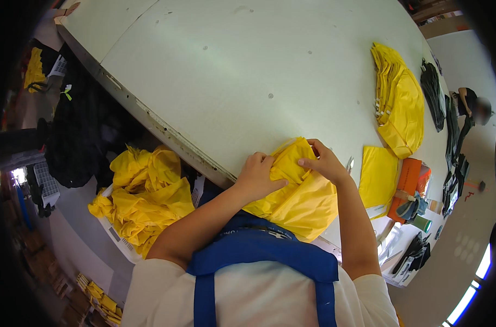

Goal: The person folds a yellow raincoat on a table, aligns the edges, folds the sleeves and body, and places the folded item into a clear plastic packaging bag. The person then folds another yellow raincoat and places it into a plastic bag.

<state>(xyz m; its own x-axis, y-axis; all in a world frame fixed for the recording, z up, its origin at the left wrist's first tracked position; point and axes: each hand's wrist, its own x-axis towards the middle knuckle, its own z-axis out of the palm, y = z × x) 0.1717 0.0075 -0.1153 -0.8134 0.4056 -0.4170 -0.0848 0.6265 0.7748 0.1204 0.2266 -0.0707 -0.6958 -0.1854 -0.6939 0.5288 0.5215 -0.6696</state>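
A yellow fabric piece (305, 204), thin and slightly shiny, lies bunched and folded at the table's near edge, partly over my blue apron (259, 256). My left hand (259, 177) grips its left side, fingers curled and thumb lying across the cloth. At its far right corner, my right hand (325, 163) has the fabric between thumb and bent fingers. Part of the cloth's far edge stands up between the two hands. Just right of my right hand, a small metal tool (350, 164), too small to make out, rests on the table.
The pale table (231, 71) stretches ahead. A fanned stack of yellow fabric pieces (403, 109) lies at right, near a flat yellow piece (377, 174) and an orange box (406, 185). At left, crumpled yellow cloth (152, 196) heaps over a white crate (120, 240). Another person (468, 103) is far right.
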